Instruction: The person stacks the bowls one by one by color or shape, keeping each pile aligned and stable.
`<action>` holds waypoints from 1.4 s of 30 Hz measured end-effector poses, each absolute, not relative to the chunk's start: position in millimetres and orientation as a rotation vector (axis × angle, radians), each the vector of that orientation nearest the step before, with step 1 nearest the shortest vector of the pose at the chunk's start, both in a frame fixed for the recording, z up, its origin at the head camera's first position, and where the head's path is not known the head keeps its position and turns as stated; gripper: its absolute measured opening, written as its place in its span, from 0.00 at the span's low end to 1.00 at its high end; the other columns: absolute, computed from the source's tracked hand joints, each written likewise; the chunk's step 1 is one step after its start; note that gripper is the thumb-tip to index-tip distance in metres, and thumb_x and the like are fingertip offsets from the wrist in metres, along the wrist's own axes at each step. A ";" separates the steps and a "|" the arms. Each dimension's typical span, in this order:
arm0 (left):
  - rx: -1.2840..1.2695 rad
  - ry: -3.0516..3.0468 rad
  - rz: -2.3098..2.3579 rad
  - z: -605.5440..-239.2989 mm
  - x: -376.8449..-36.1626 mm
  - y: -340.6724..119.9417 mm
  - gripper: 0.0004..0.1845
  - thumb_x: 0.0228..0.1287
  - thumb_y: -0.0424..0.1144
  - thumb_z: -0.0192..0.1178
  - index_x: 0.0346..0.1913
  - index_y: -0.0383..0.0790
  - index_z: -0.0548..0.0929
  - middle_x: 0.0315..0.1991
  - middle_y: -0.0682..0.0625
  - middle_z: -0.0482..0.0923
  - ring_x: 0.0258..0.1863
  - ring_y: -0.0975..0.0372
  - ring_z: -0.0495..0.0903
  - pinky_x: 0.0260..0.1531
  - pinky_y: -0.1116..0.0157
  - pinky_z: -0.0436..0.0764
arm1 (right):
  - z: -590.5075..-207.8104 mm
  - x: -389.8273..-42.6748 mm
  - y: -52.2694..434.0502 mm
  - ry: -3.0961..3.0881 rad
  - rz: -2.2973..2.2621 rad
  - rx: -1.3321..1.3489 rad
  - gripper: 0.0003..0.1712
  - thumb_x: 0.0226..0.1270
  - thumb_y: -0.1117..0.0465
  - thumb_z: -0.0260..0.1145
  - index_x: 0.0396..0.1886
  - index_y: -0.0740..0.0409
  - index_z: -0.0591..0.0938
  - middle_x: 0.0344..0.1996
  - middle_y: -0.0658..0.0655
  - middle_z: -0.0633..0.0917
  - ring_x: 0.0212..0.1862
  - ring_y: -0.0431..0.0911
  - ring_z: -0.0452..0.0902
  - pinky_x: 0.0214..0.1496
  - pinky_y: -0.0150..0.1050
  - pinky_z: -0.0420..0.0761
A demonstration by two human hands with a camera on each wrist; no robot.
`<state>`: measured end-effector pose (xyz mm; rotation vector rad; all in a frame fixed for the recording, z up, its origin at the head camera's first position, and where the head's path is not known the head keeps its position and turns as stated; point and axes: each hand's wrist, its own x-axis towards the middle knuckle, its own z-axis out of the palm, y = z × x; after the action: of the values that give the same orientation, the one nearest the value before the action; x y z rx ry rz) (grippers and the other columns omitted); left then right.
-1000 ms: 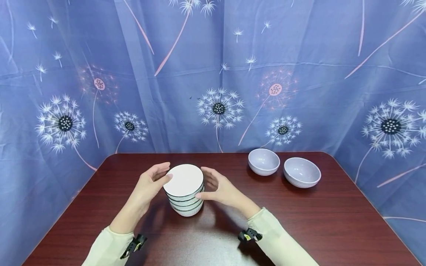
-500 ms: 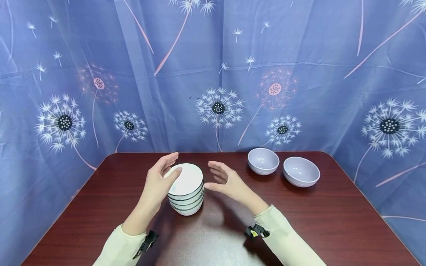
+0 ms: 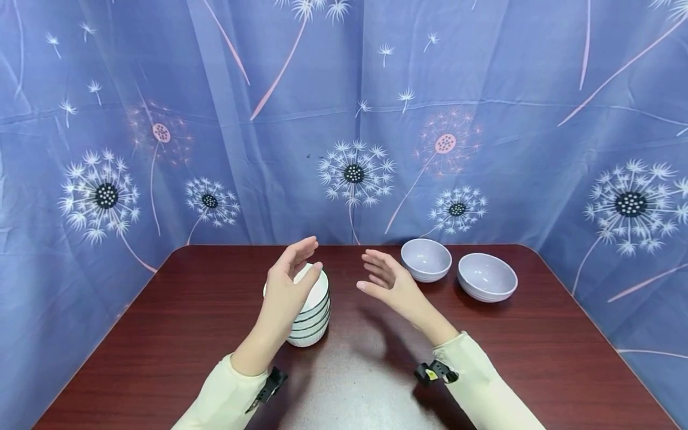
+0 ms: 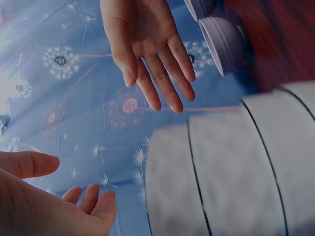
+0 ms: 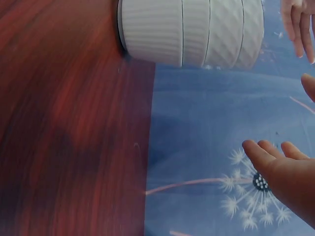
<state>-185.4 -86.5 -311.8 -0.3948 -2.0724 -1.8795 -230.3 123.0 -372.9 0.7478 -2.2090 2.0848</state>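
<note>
Near edge: two pale sleeves enter at 6 o'clock. Left hand (image 3: 287,280) is raised in front of the stack of white bowls (image 3: 310,313), fingers straight and apart, gripping nothing; contact with the stack cannot be told. The stack stands upright at table (image 3: 161,334) centre, four dark-rimmed bowls nested. Right hand (image 3: 389,283), at 3 o'clock of the stack, is apart from it, fingers relaxed and spread, empty. Farther, at 1 o'clock, two lavender bowls (image 3: 457,269) sit side by side before the dandelion curtain (image 3: 484,119).
</note>
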 end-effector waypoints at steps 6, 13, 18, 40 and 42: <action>-0.415 -2.064 -1.941 -297.6 -180.1 -61.7 0.21 0.58 0.27 0.53 0.56 0.38 0.70 0.54 0.46 0.70 0.55 0.59 0.67 0.59 0.56 0.63 | -375.5 -232.1 144.2 -2.198 2.069 0.694 0.35 0.54 0.63 0.66 0.61 0.54 0.62 0.58 0.56 0.68 0.60 0.47 0.63 0.62 0.46 0.63; -0.494 -2.024 -1.900 -316.3 -199.0 -37.7 0.22 0.57 0.28 0.54 0.56 0.41 0.70 0.53 0.49 0.71 0.53 0.61 0.69 0.56 0.57 0.67 | -377.5 -229.4 169.1 -2.199 2.017 0.635 0.35 0.55 0.64 0.65 0.62 0.57 0.61 0.59 0.58 0.67 0.61 0.49 0.62 0.61 0.42 0.65; -0.525 -2.029 -1.913 -320.6 -206.2 -18.4 0.22 0.57 0.29 0.54 0.56 0.42 0.70 0.53 0.50 0.70 0.53 0.62 0.69 0.56 0.58 0.67 | -378.5 -224.9 191.0 -2.187 1.977 0.573 0.34 0.56 0.66 0.63 0.62 0.60 0.60 0.59 0.61 0.67 0.61 0.54 0.61 0.60 0.42 0.65; -0.280 -2.065 -2.040 -354.9 -256.4 57.8 0.20 0.56 0.29 0.56 0.53 0.37 0.72 0.45 0.46 0.74 0.46 0.54 0.73 0.48 0.62 0.74 | -420.6 -241.4 298.8 -2.034 1.788 0.468 0.32 0.56 0.71 0.61 0.62 0.63 0.62 0.56 0.58 0.72 0.57 0.45 0.68 0.52 0.23 0.70; -0.227 -2.074 -2.066 -358.4 -262.4 61.2 0.20 0.55 0.30 0.57 0.53 0.37 0.72 0.44 0.47 0.74 0.45 0.55 0.73 0.46 0.65 0.75 | -442.4 -256.6 319.6 -2.016 1.763 0.454 0.34 0.56 0.70 0.62 0.62 0.60 0.62 0.56 0.59 0.71 0.57 0.45 0.67 0.51 0.22 0.70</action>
<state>-262.4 61.2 -358.4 -0.2275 -2.0741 -2.0664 -256.6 319.6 -442.4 0.4538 -2.0160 1.7629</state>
